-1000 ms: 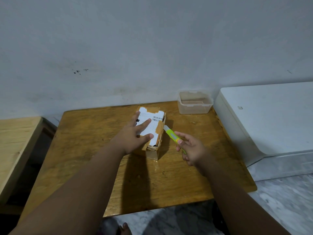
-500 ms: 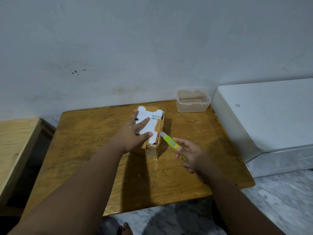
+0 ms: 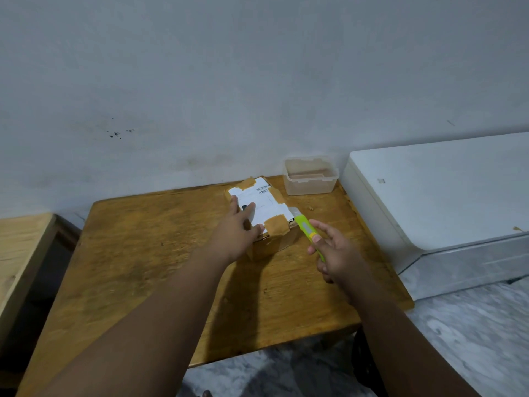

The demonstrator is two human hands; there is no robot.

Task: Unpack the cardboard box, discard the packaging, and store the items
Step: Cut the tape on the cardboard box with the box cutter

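Note:
A small cardboard box (image 3: 272, 207) with a white shipping label and brown tape patches lies on the wooden table (image 3: 143, 267), toward its far side. My left hand (image 3: 239, 227) rests flat on top of the box, fingers spread over the label. My right hand (image 3: 333, 253) grips a green utility knife (image 3: 307, 229), whose blade end touches the box's right edge near the taped corner. The box's lower left side is hidden by my left hand.
A clear plastic container (image 3: 310, 177) stands open at the table's far right corner. A white appliance (image 3: 438, 196) sits right of the table. A lighter wooden surface (image 3: 20, 253) is at the left. Marble floor (image 3: 472, 333) lies below.
The box has turned so its long side runs more across the table. My left hand stayed on top of it. The knife tip moved along the box's right edge.

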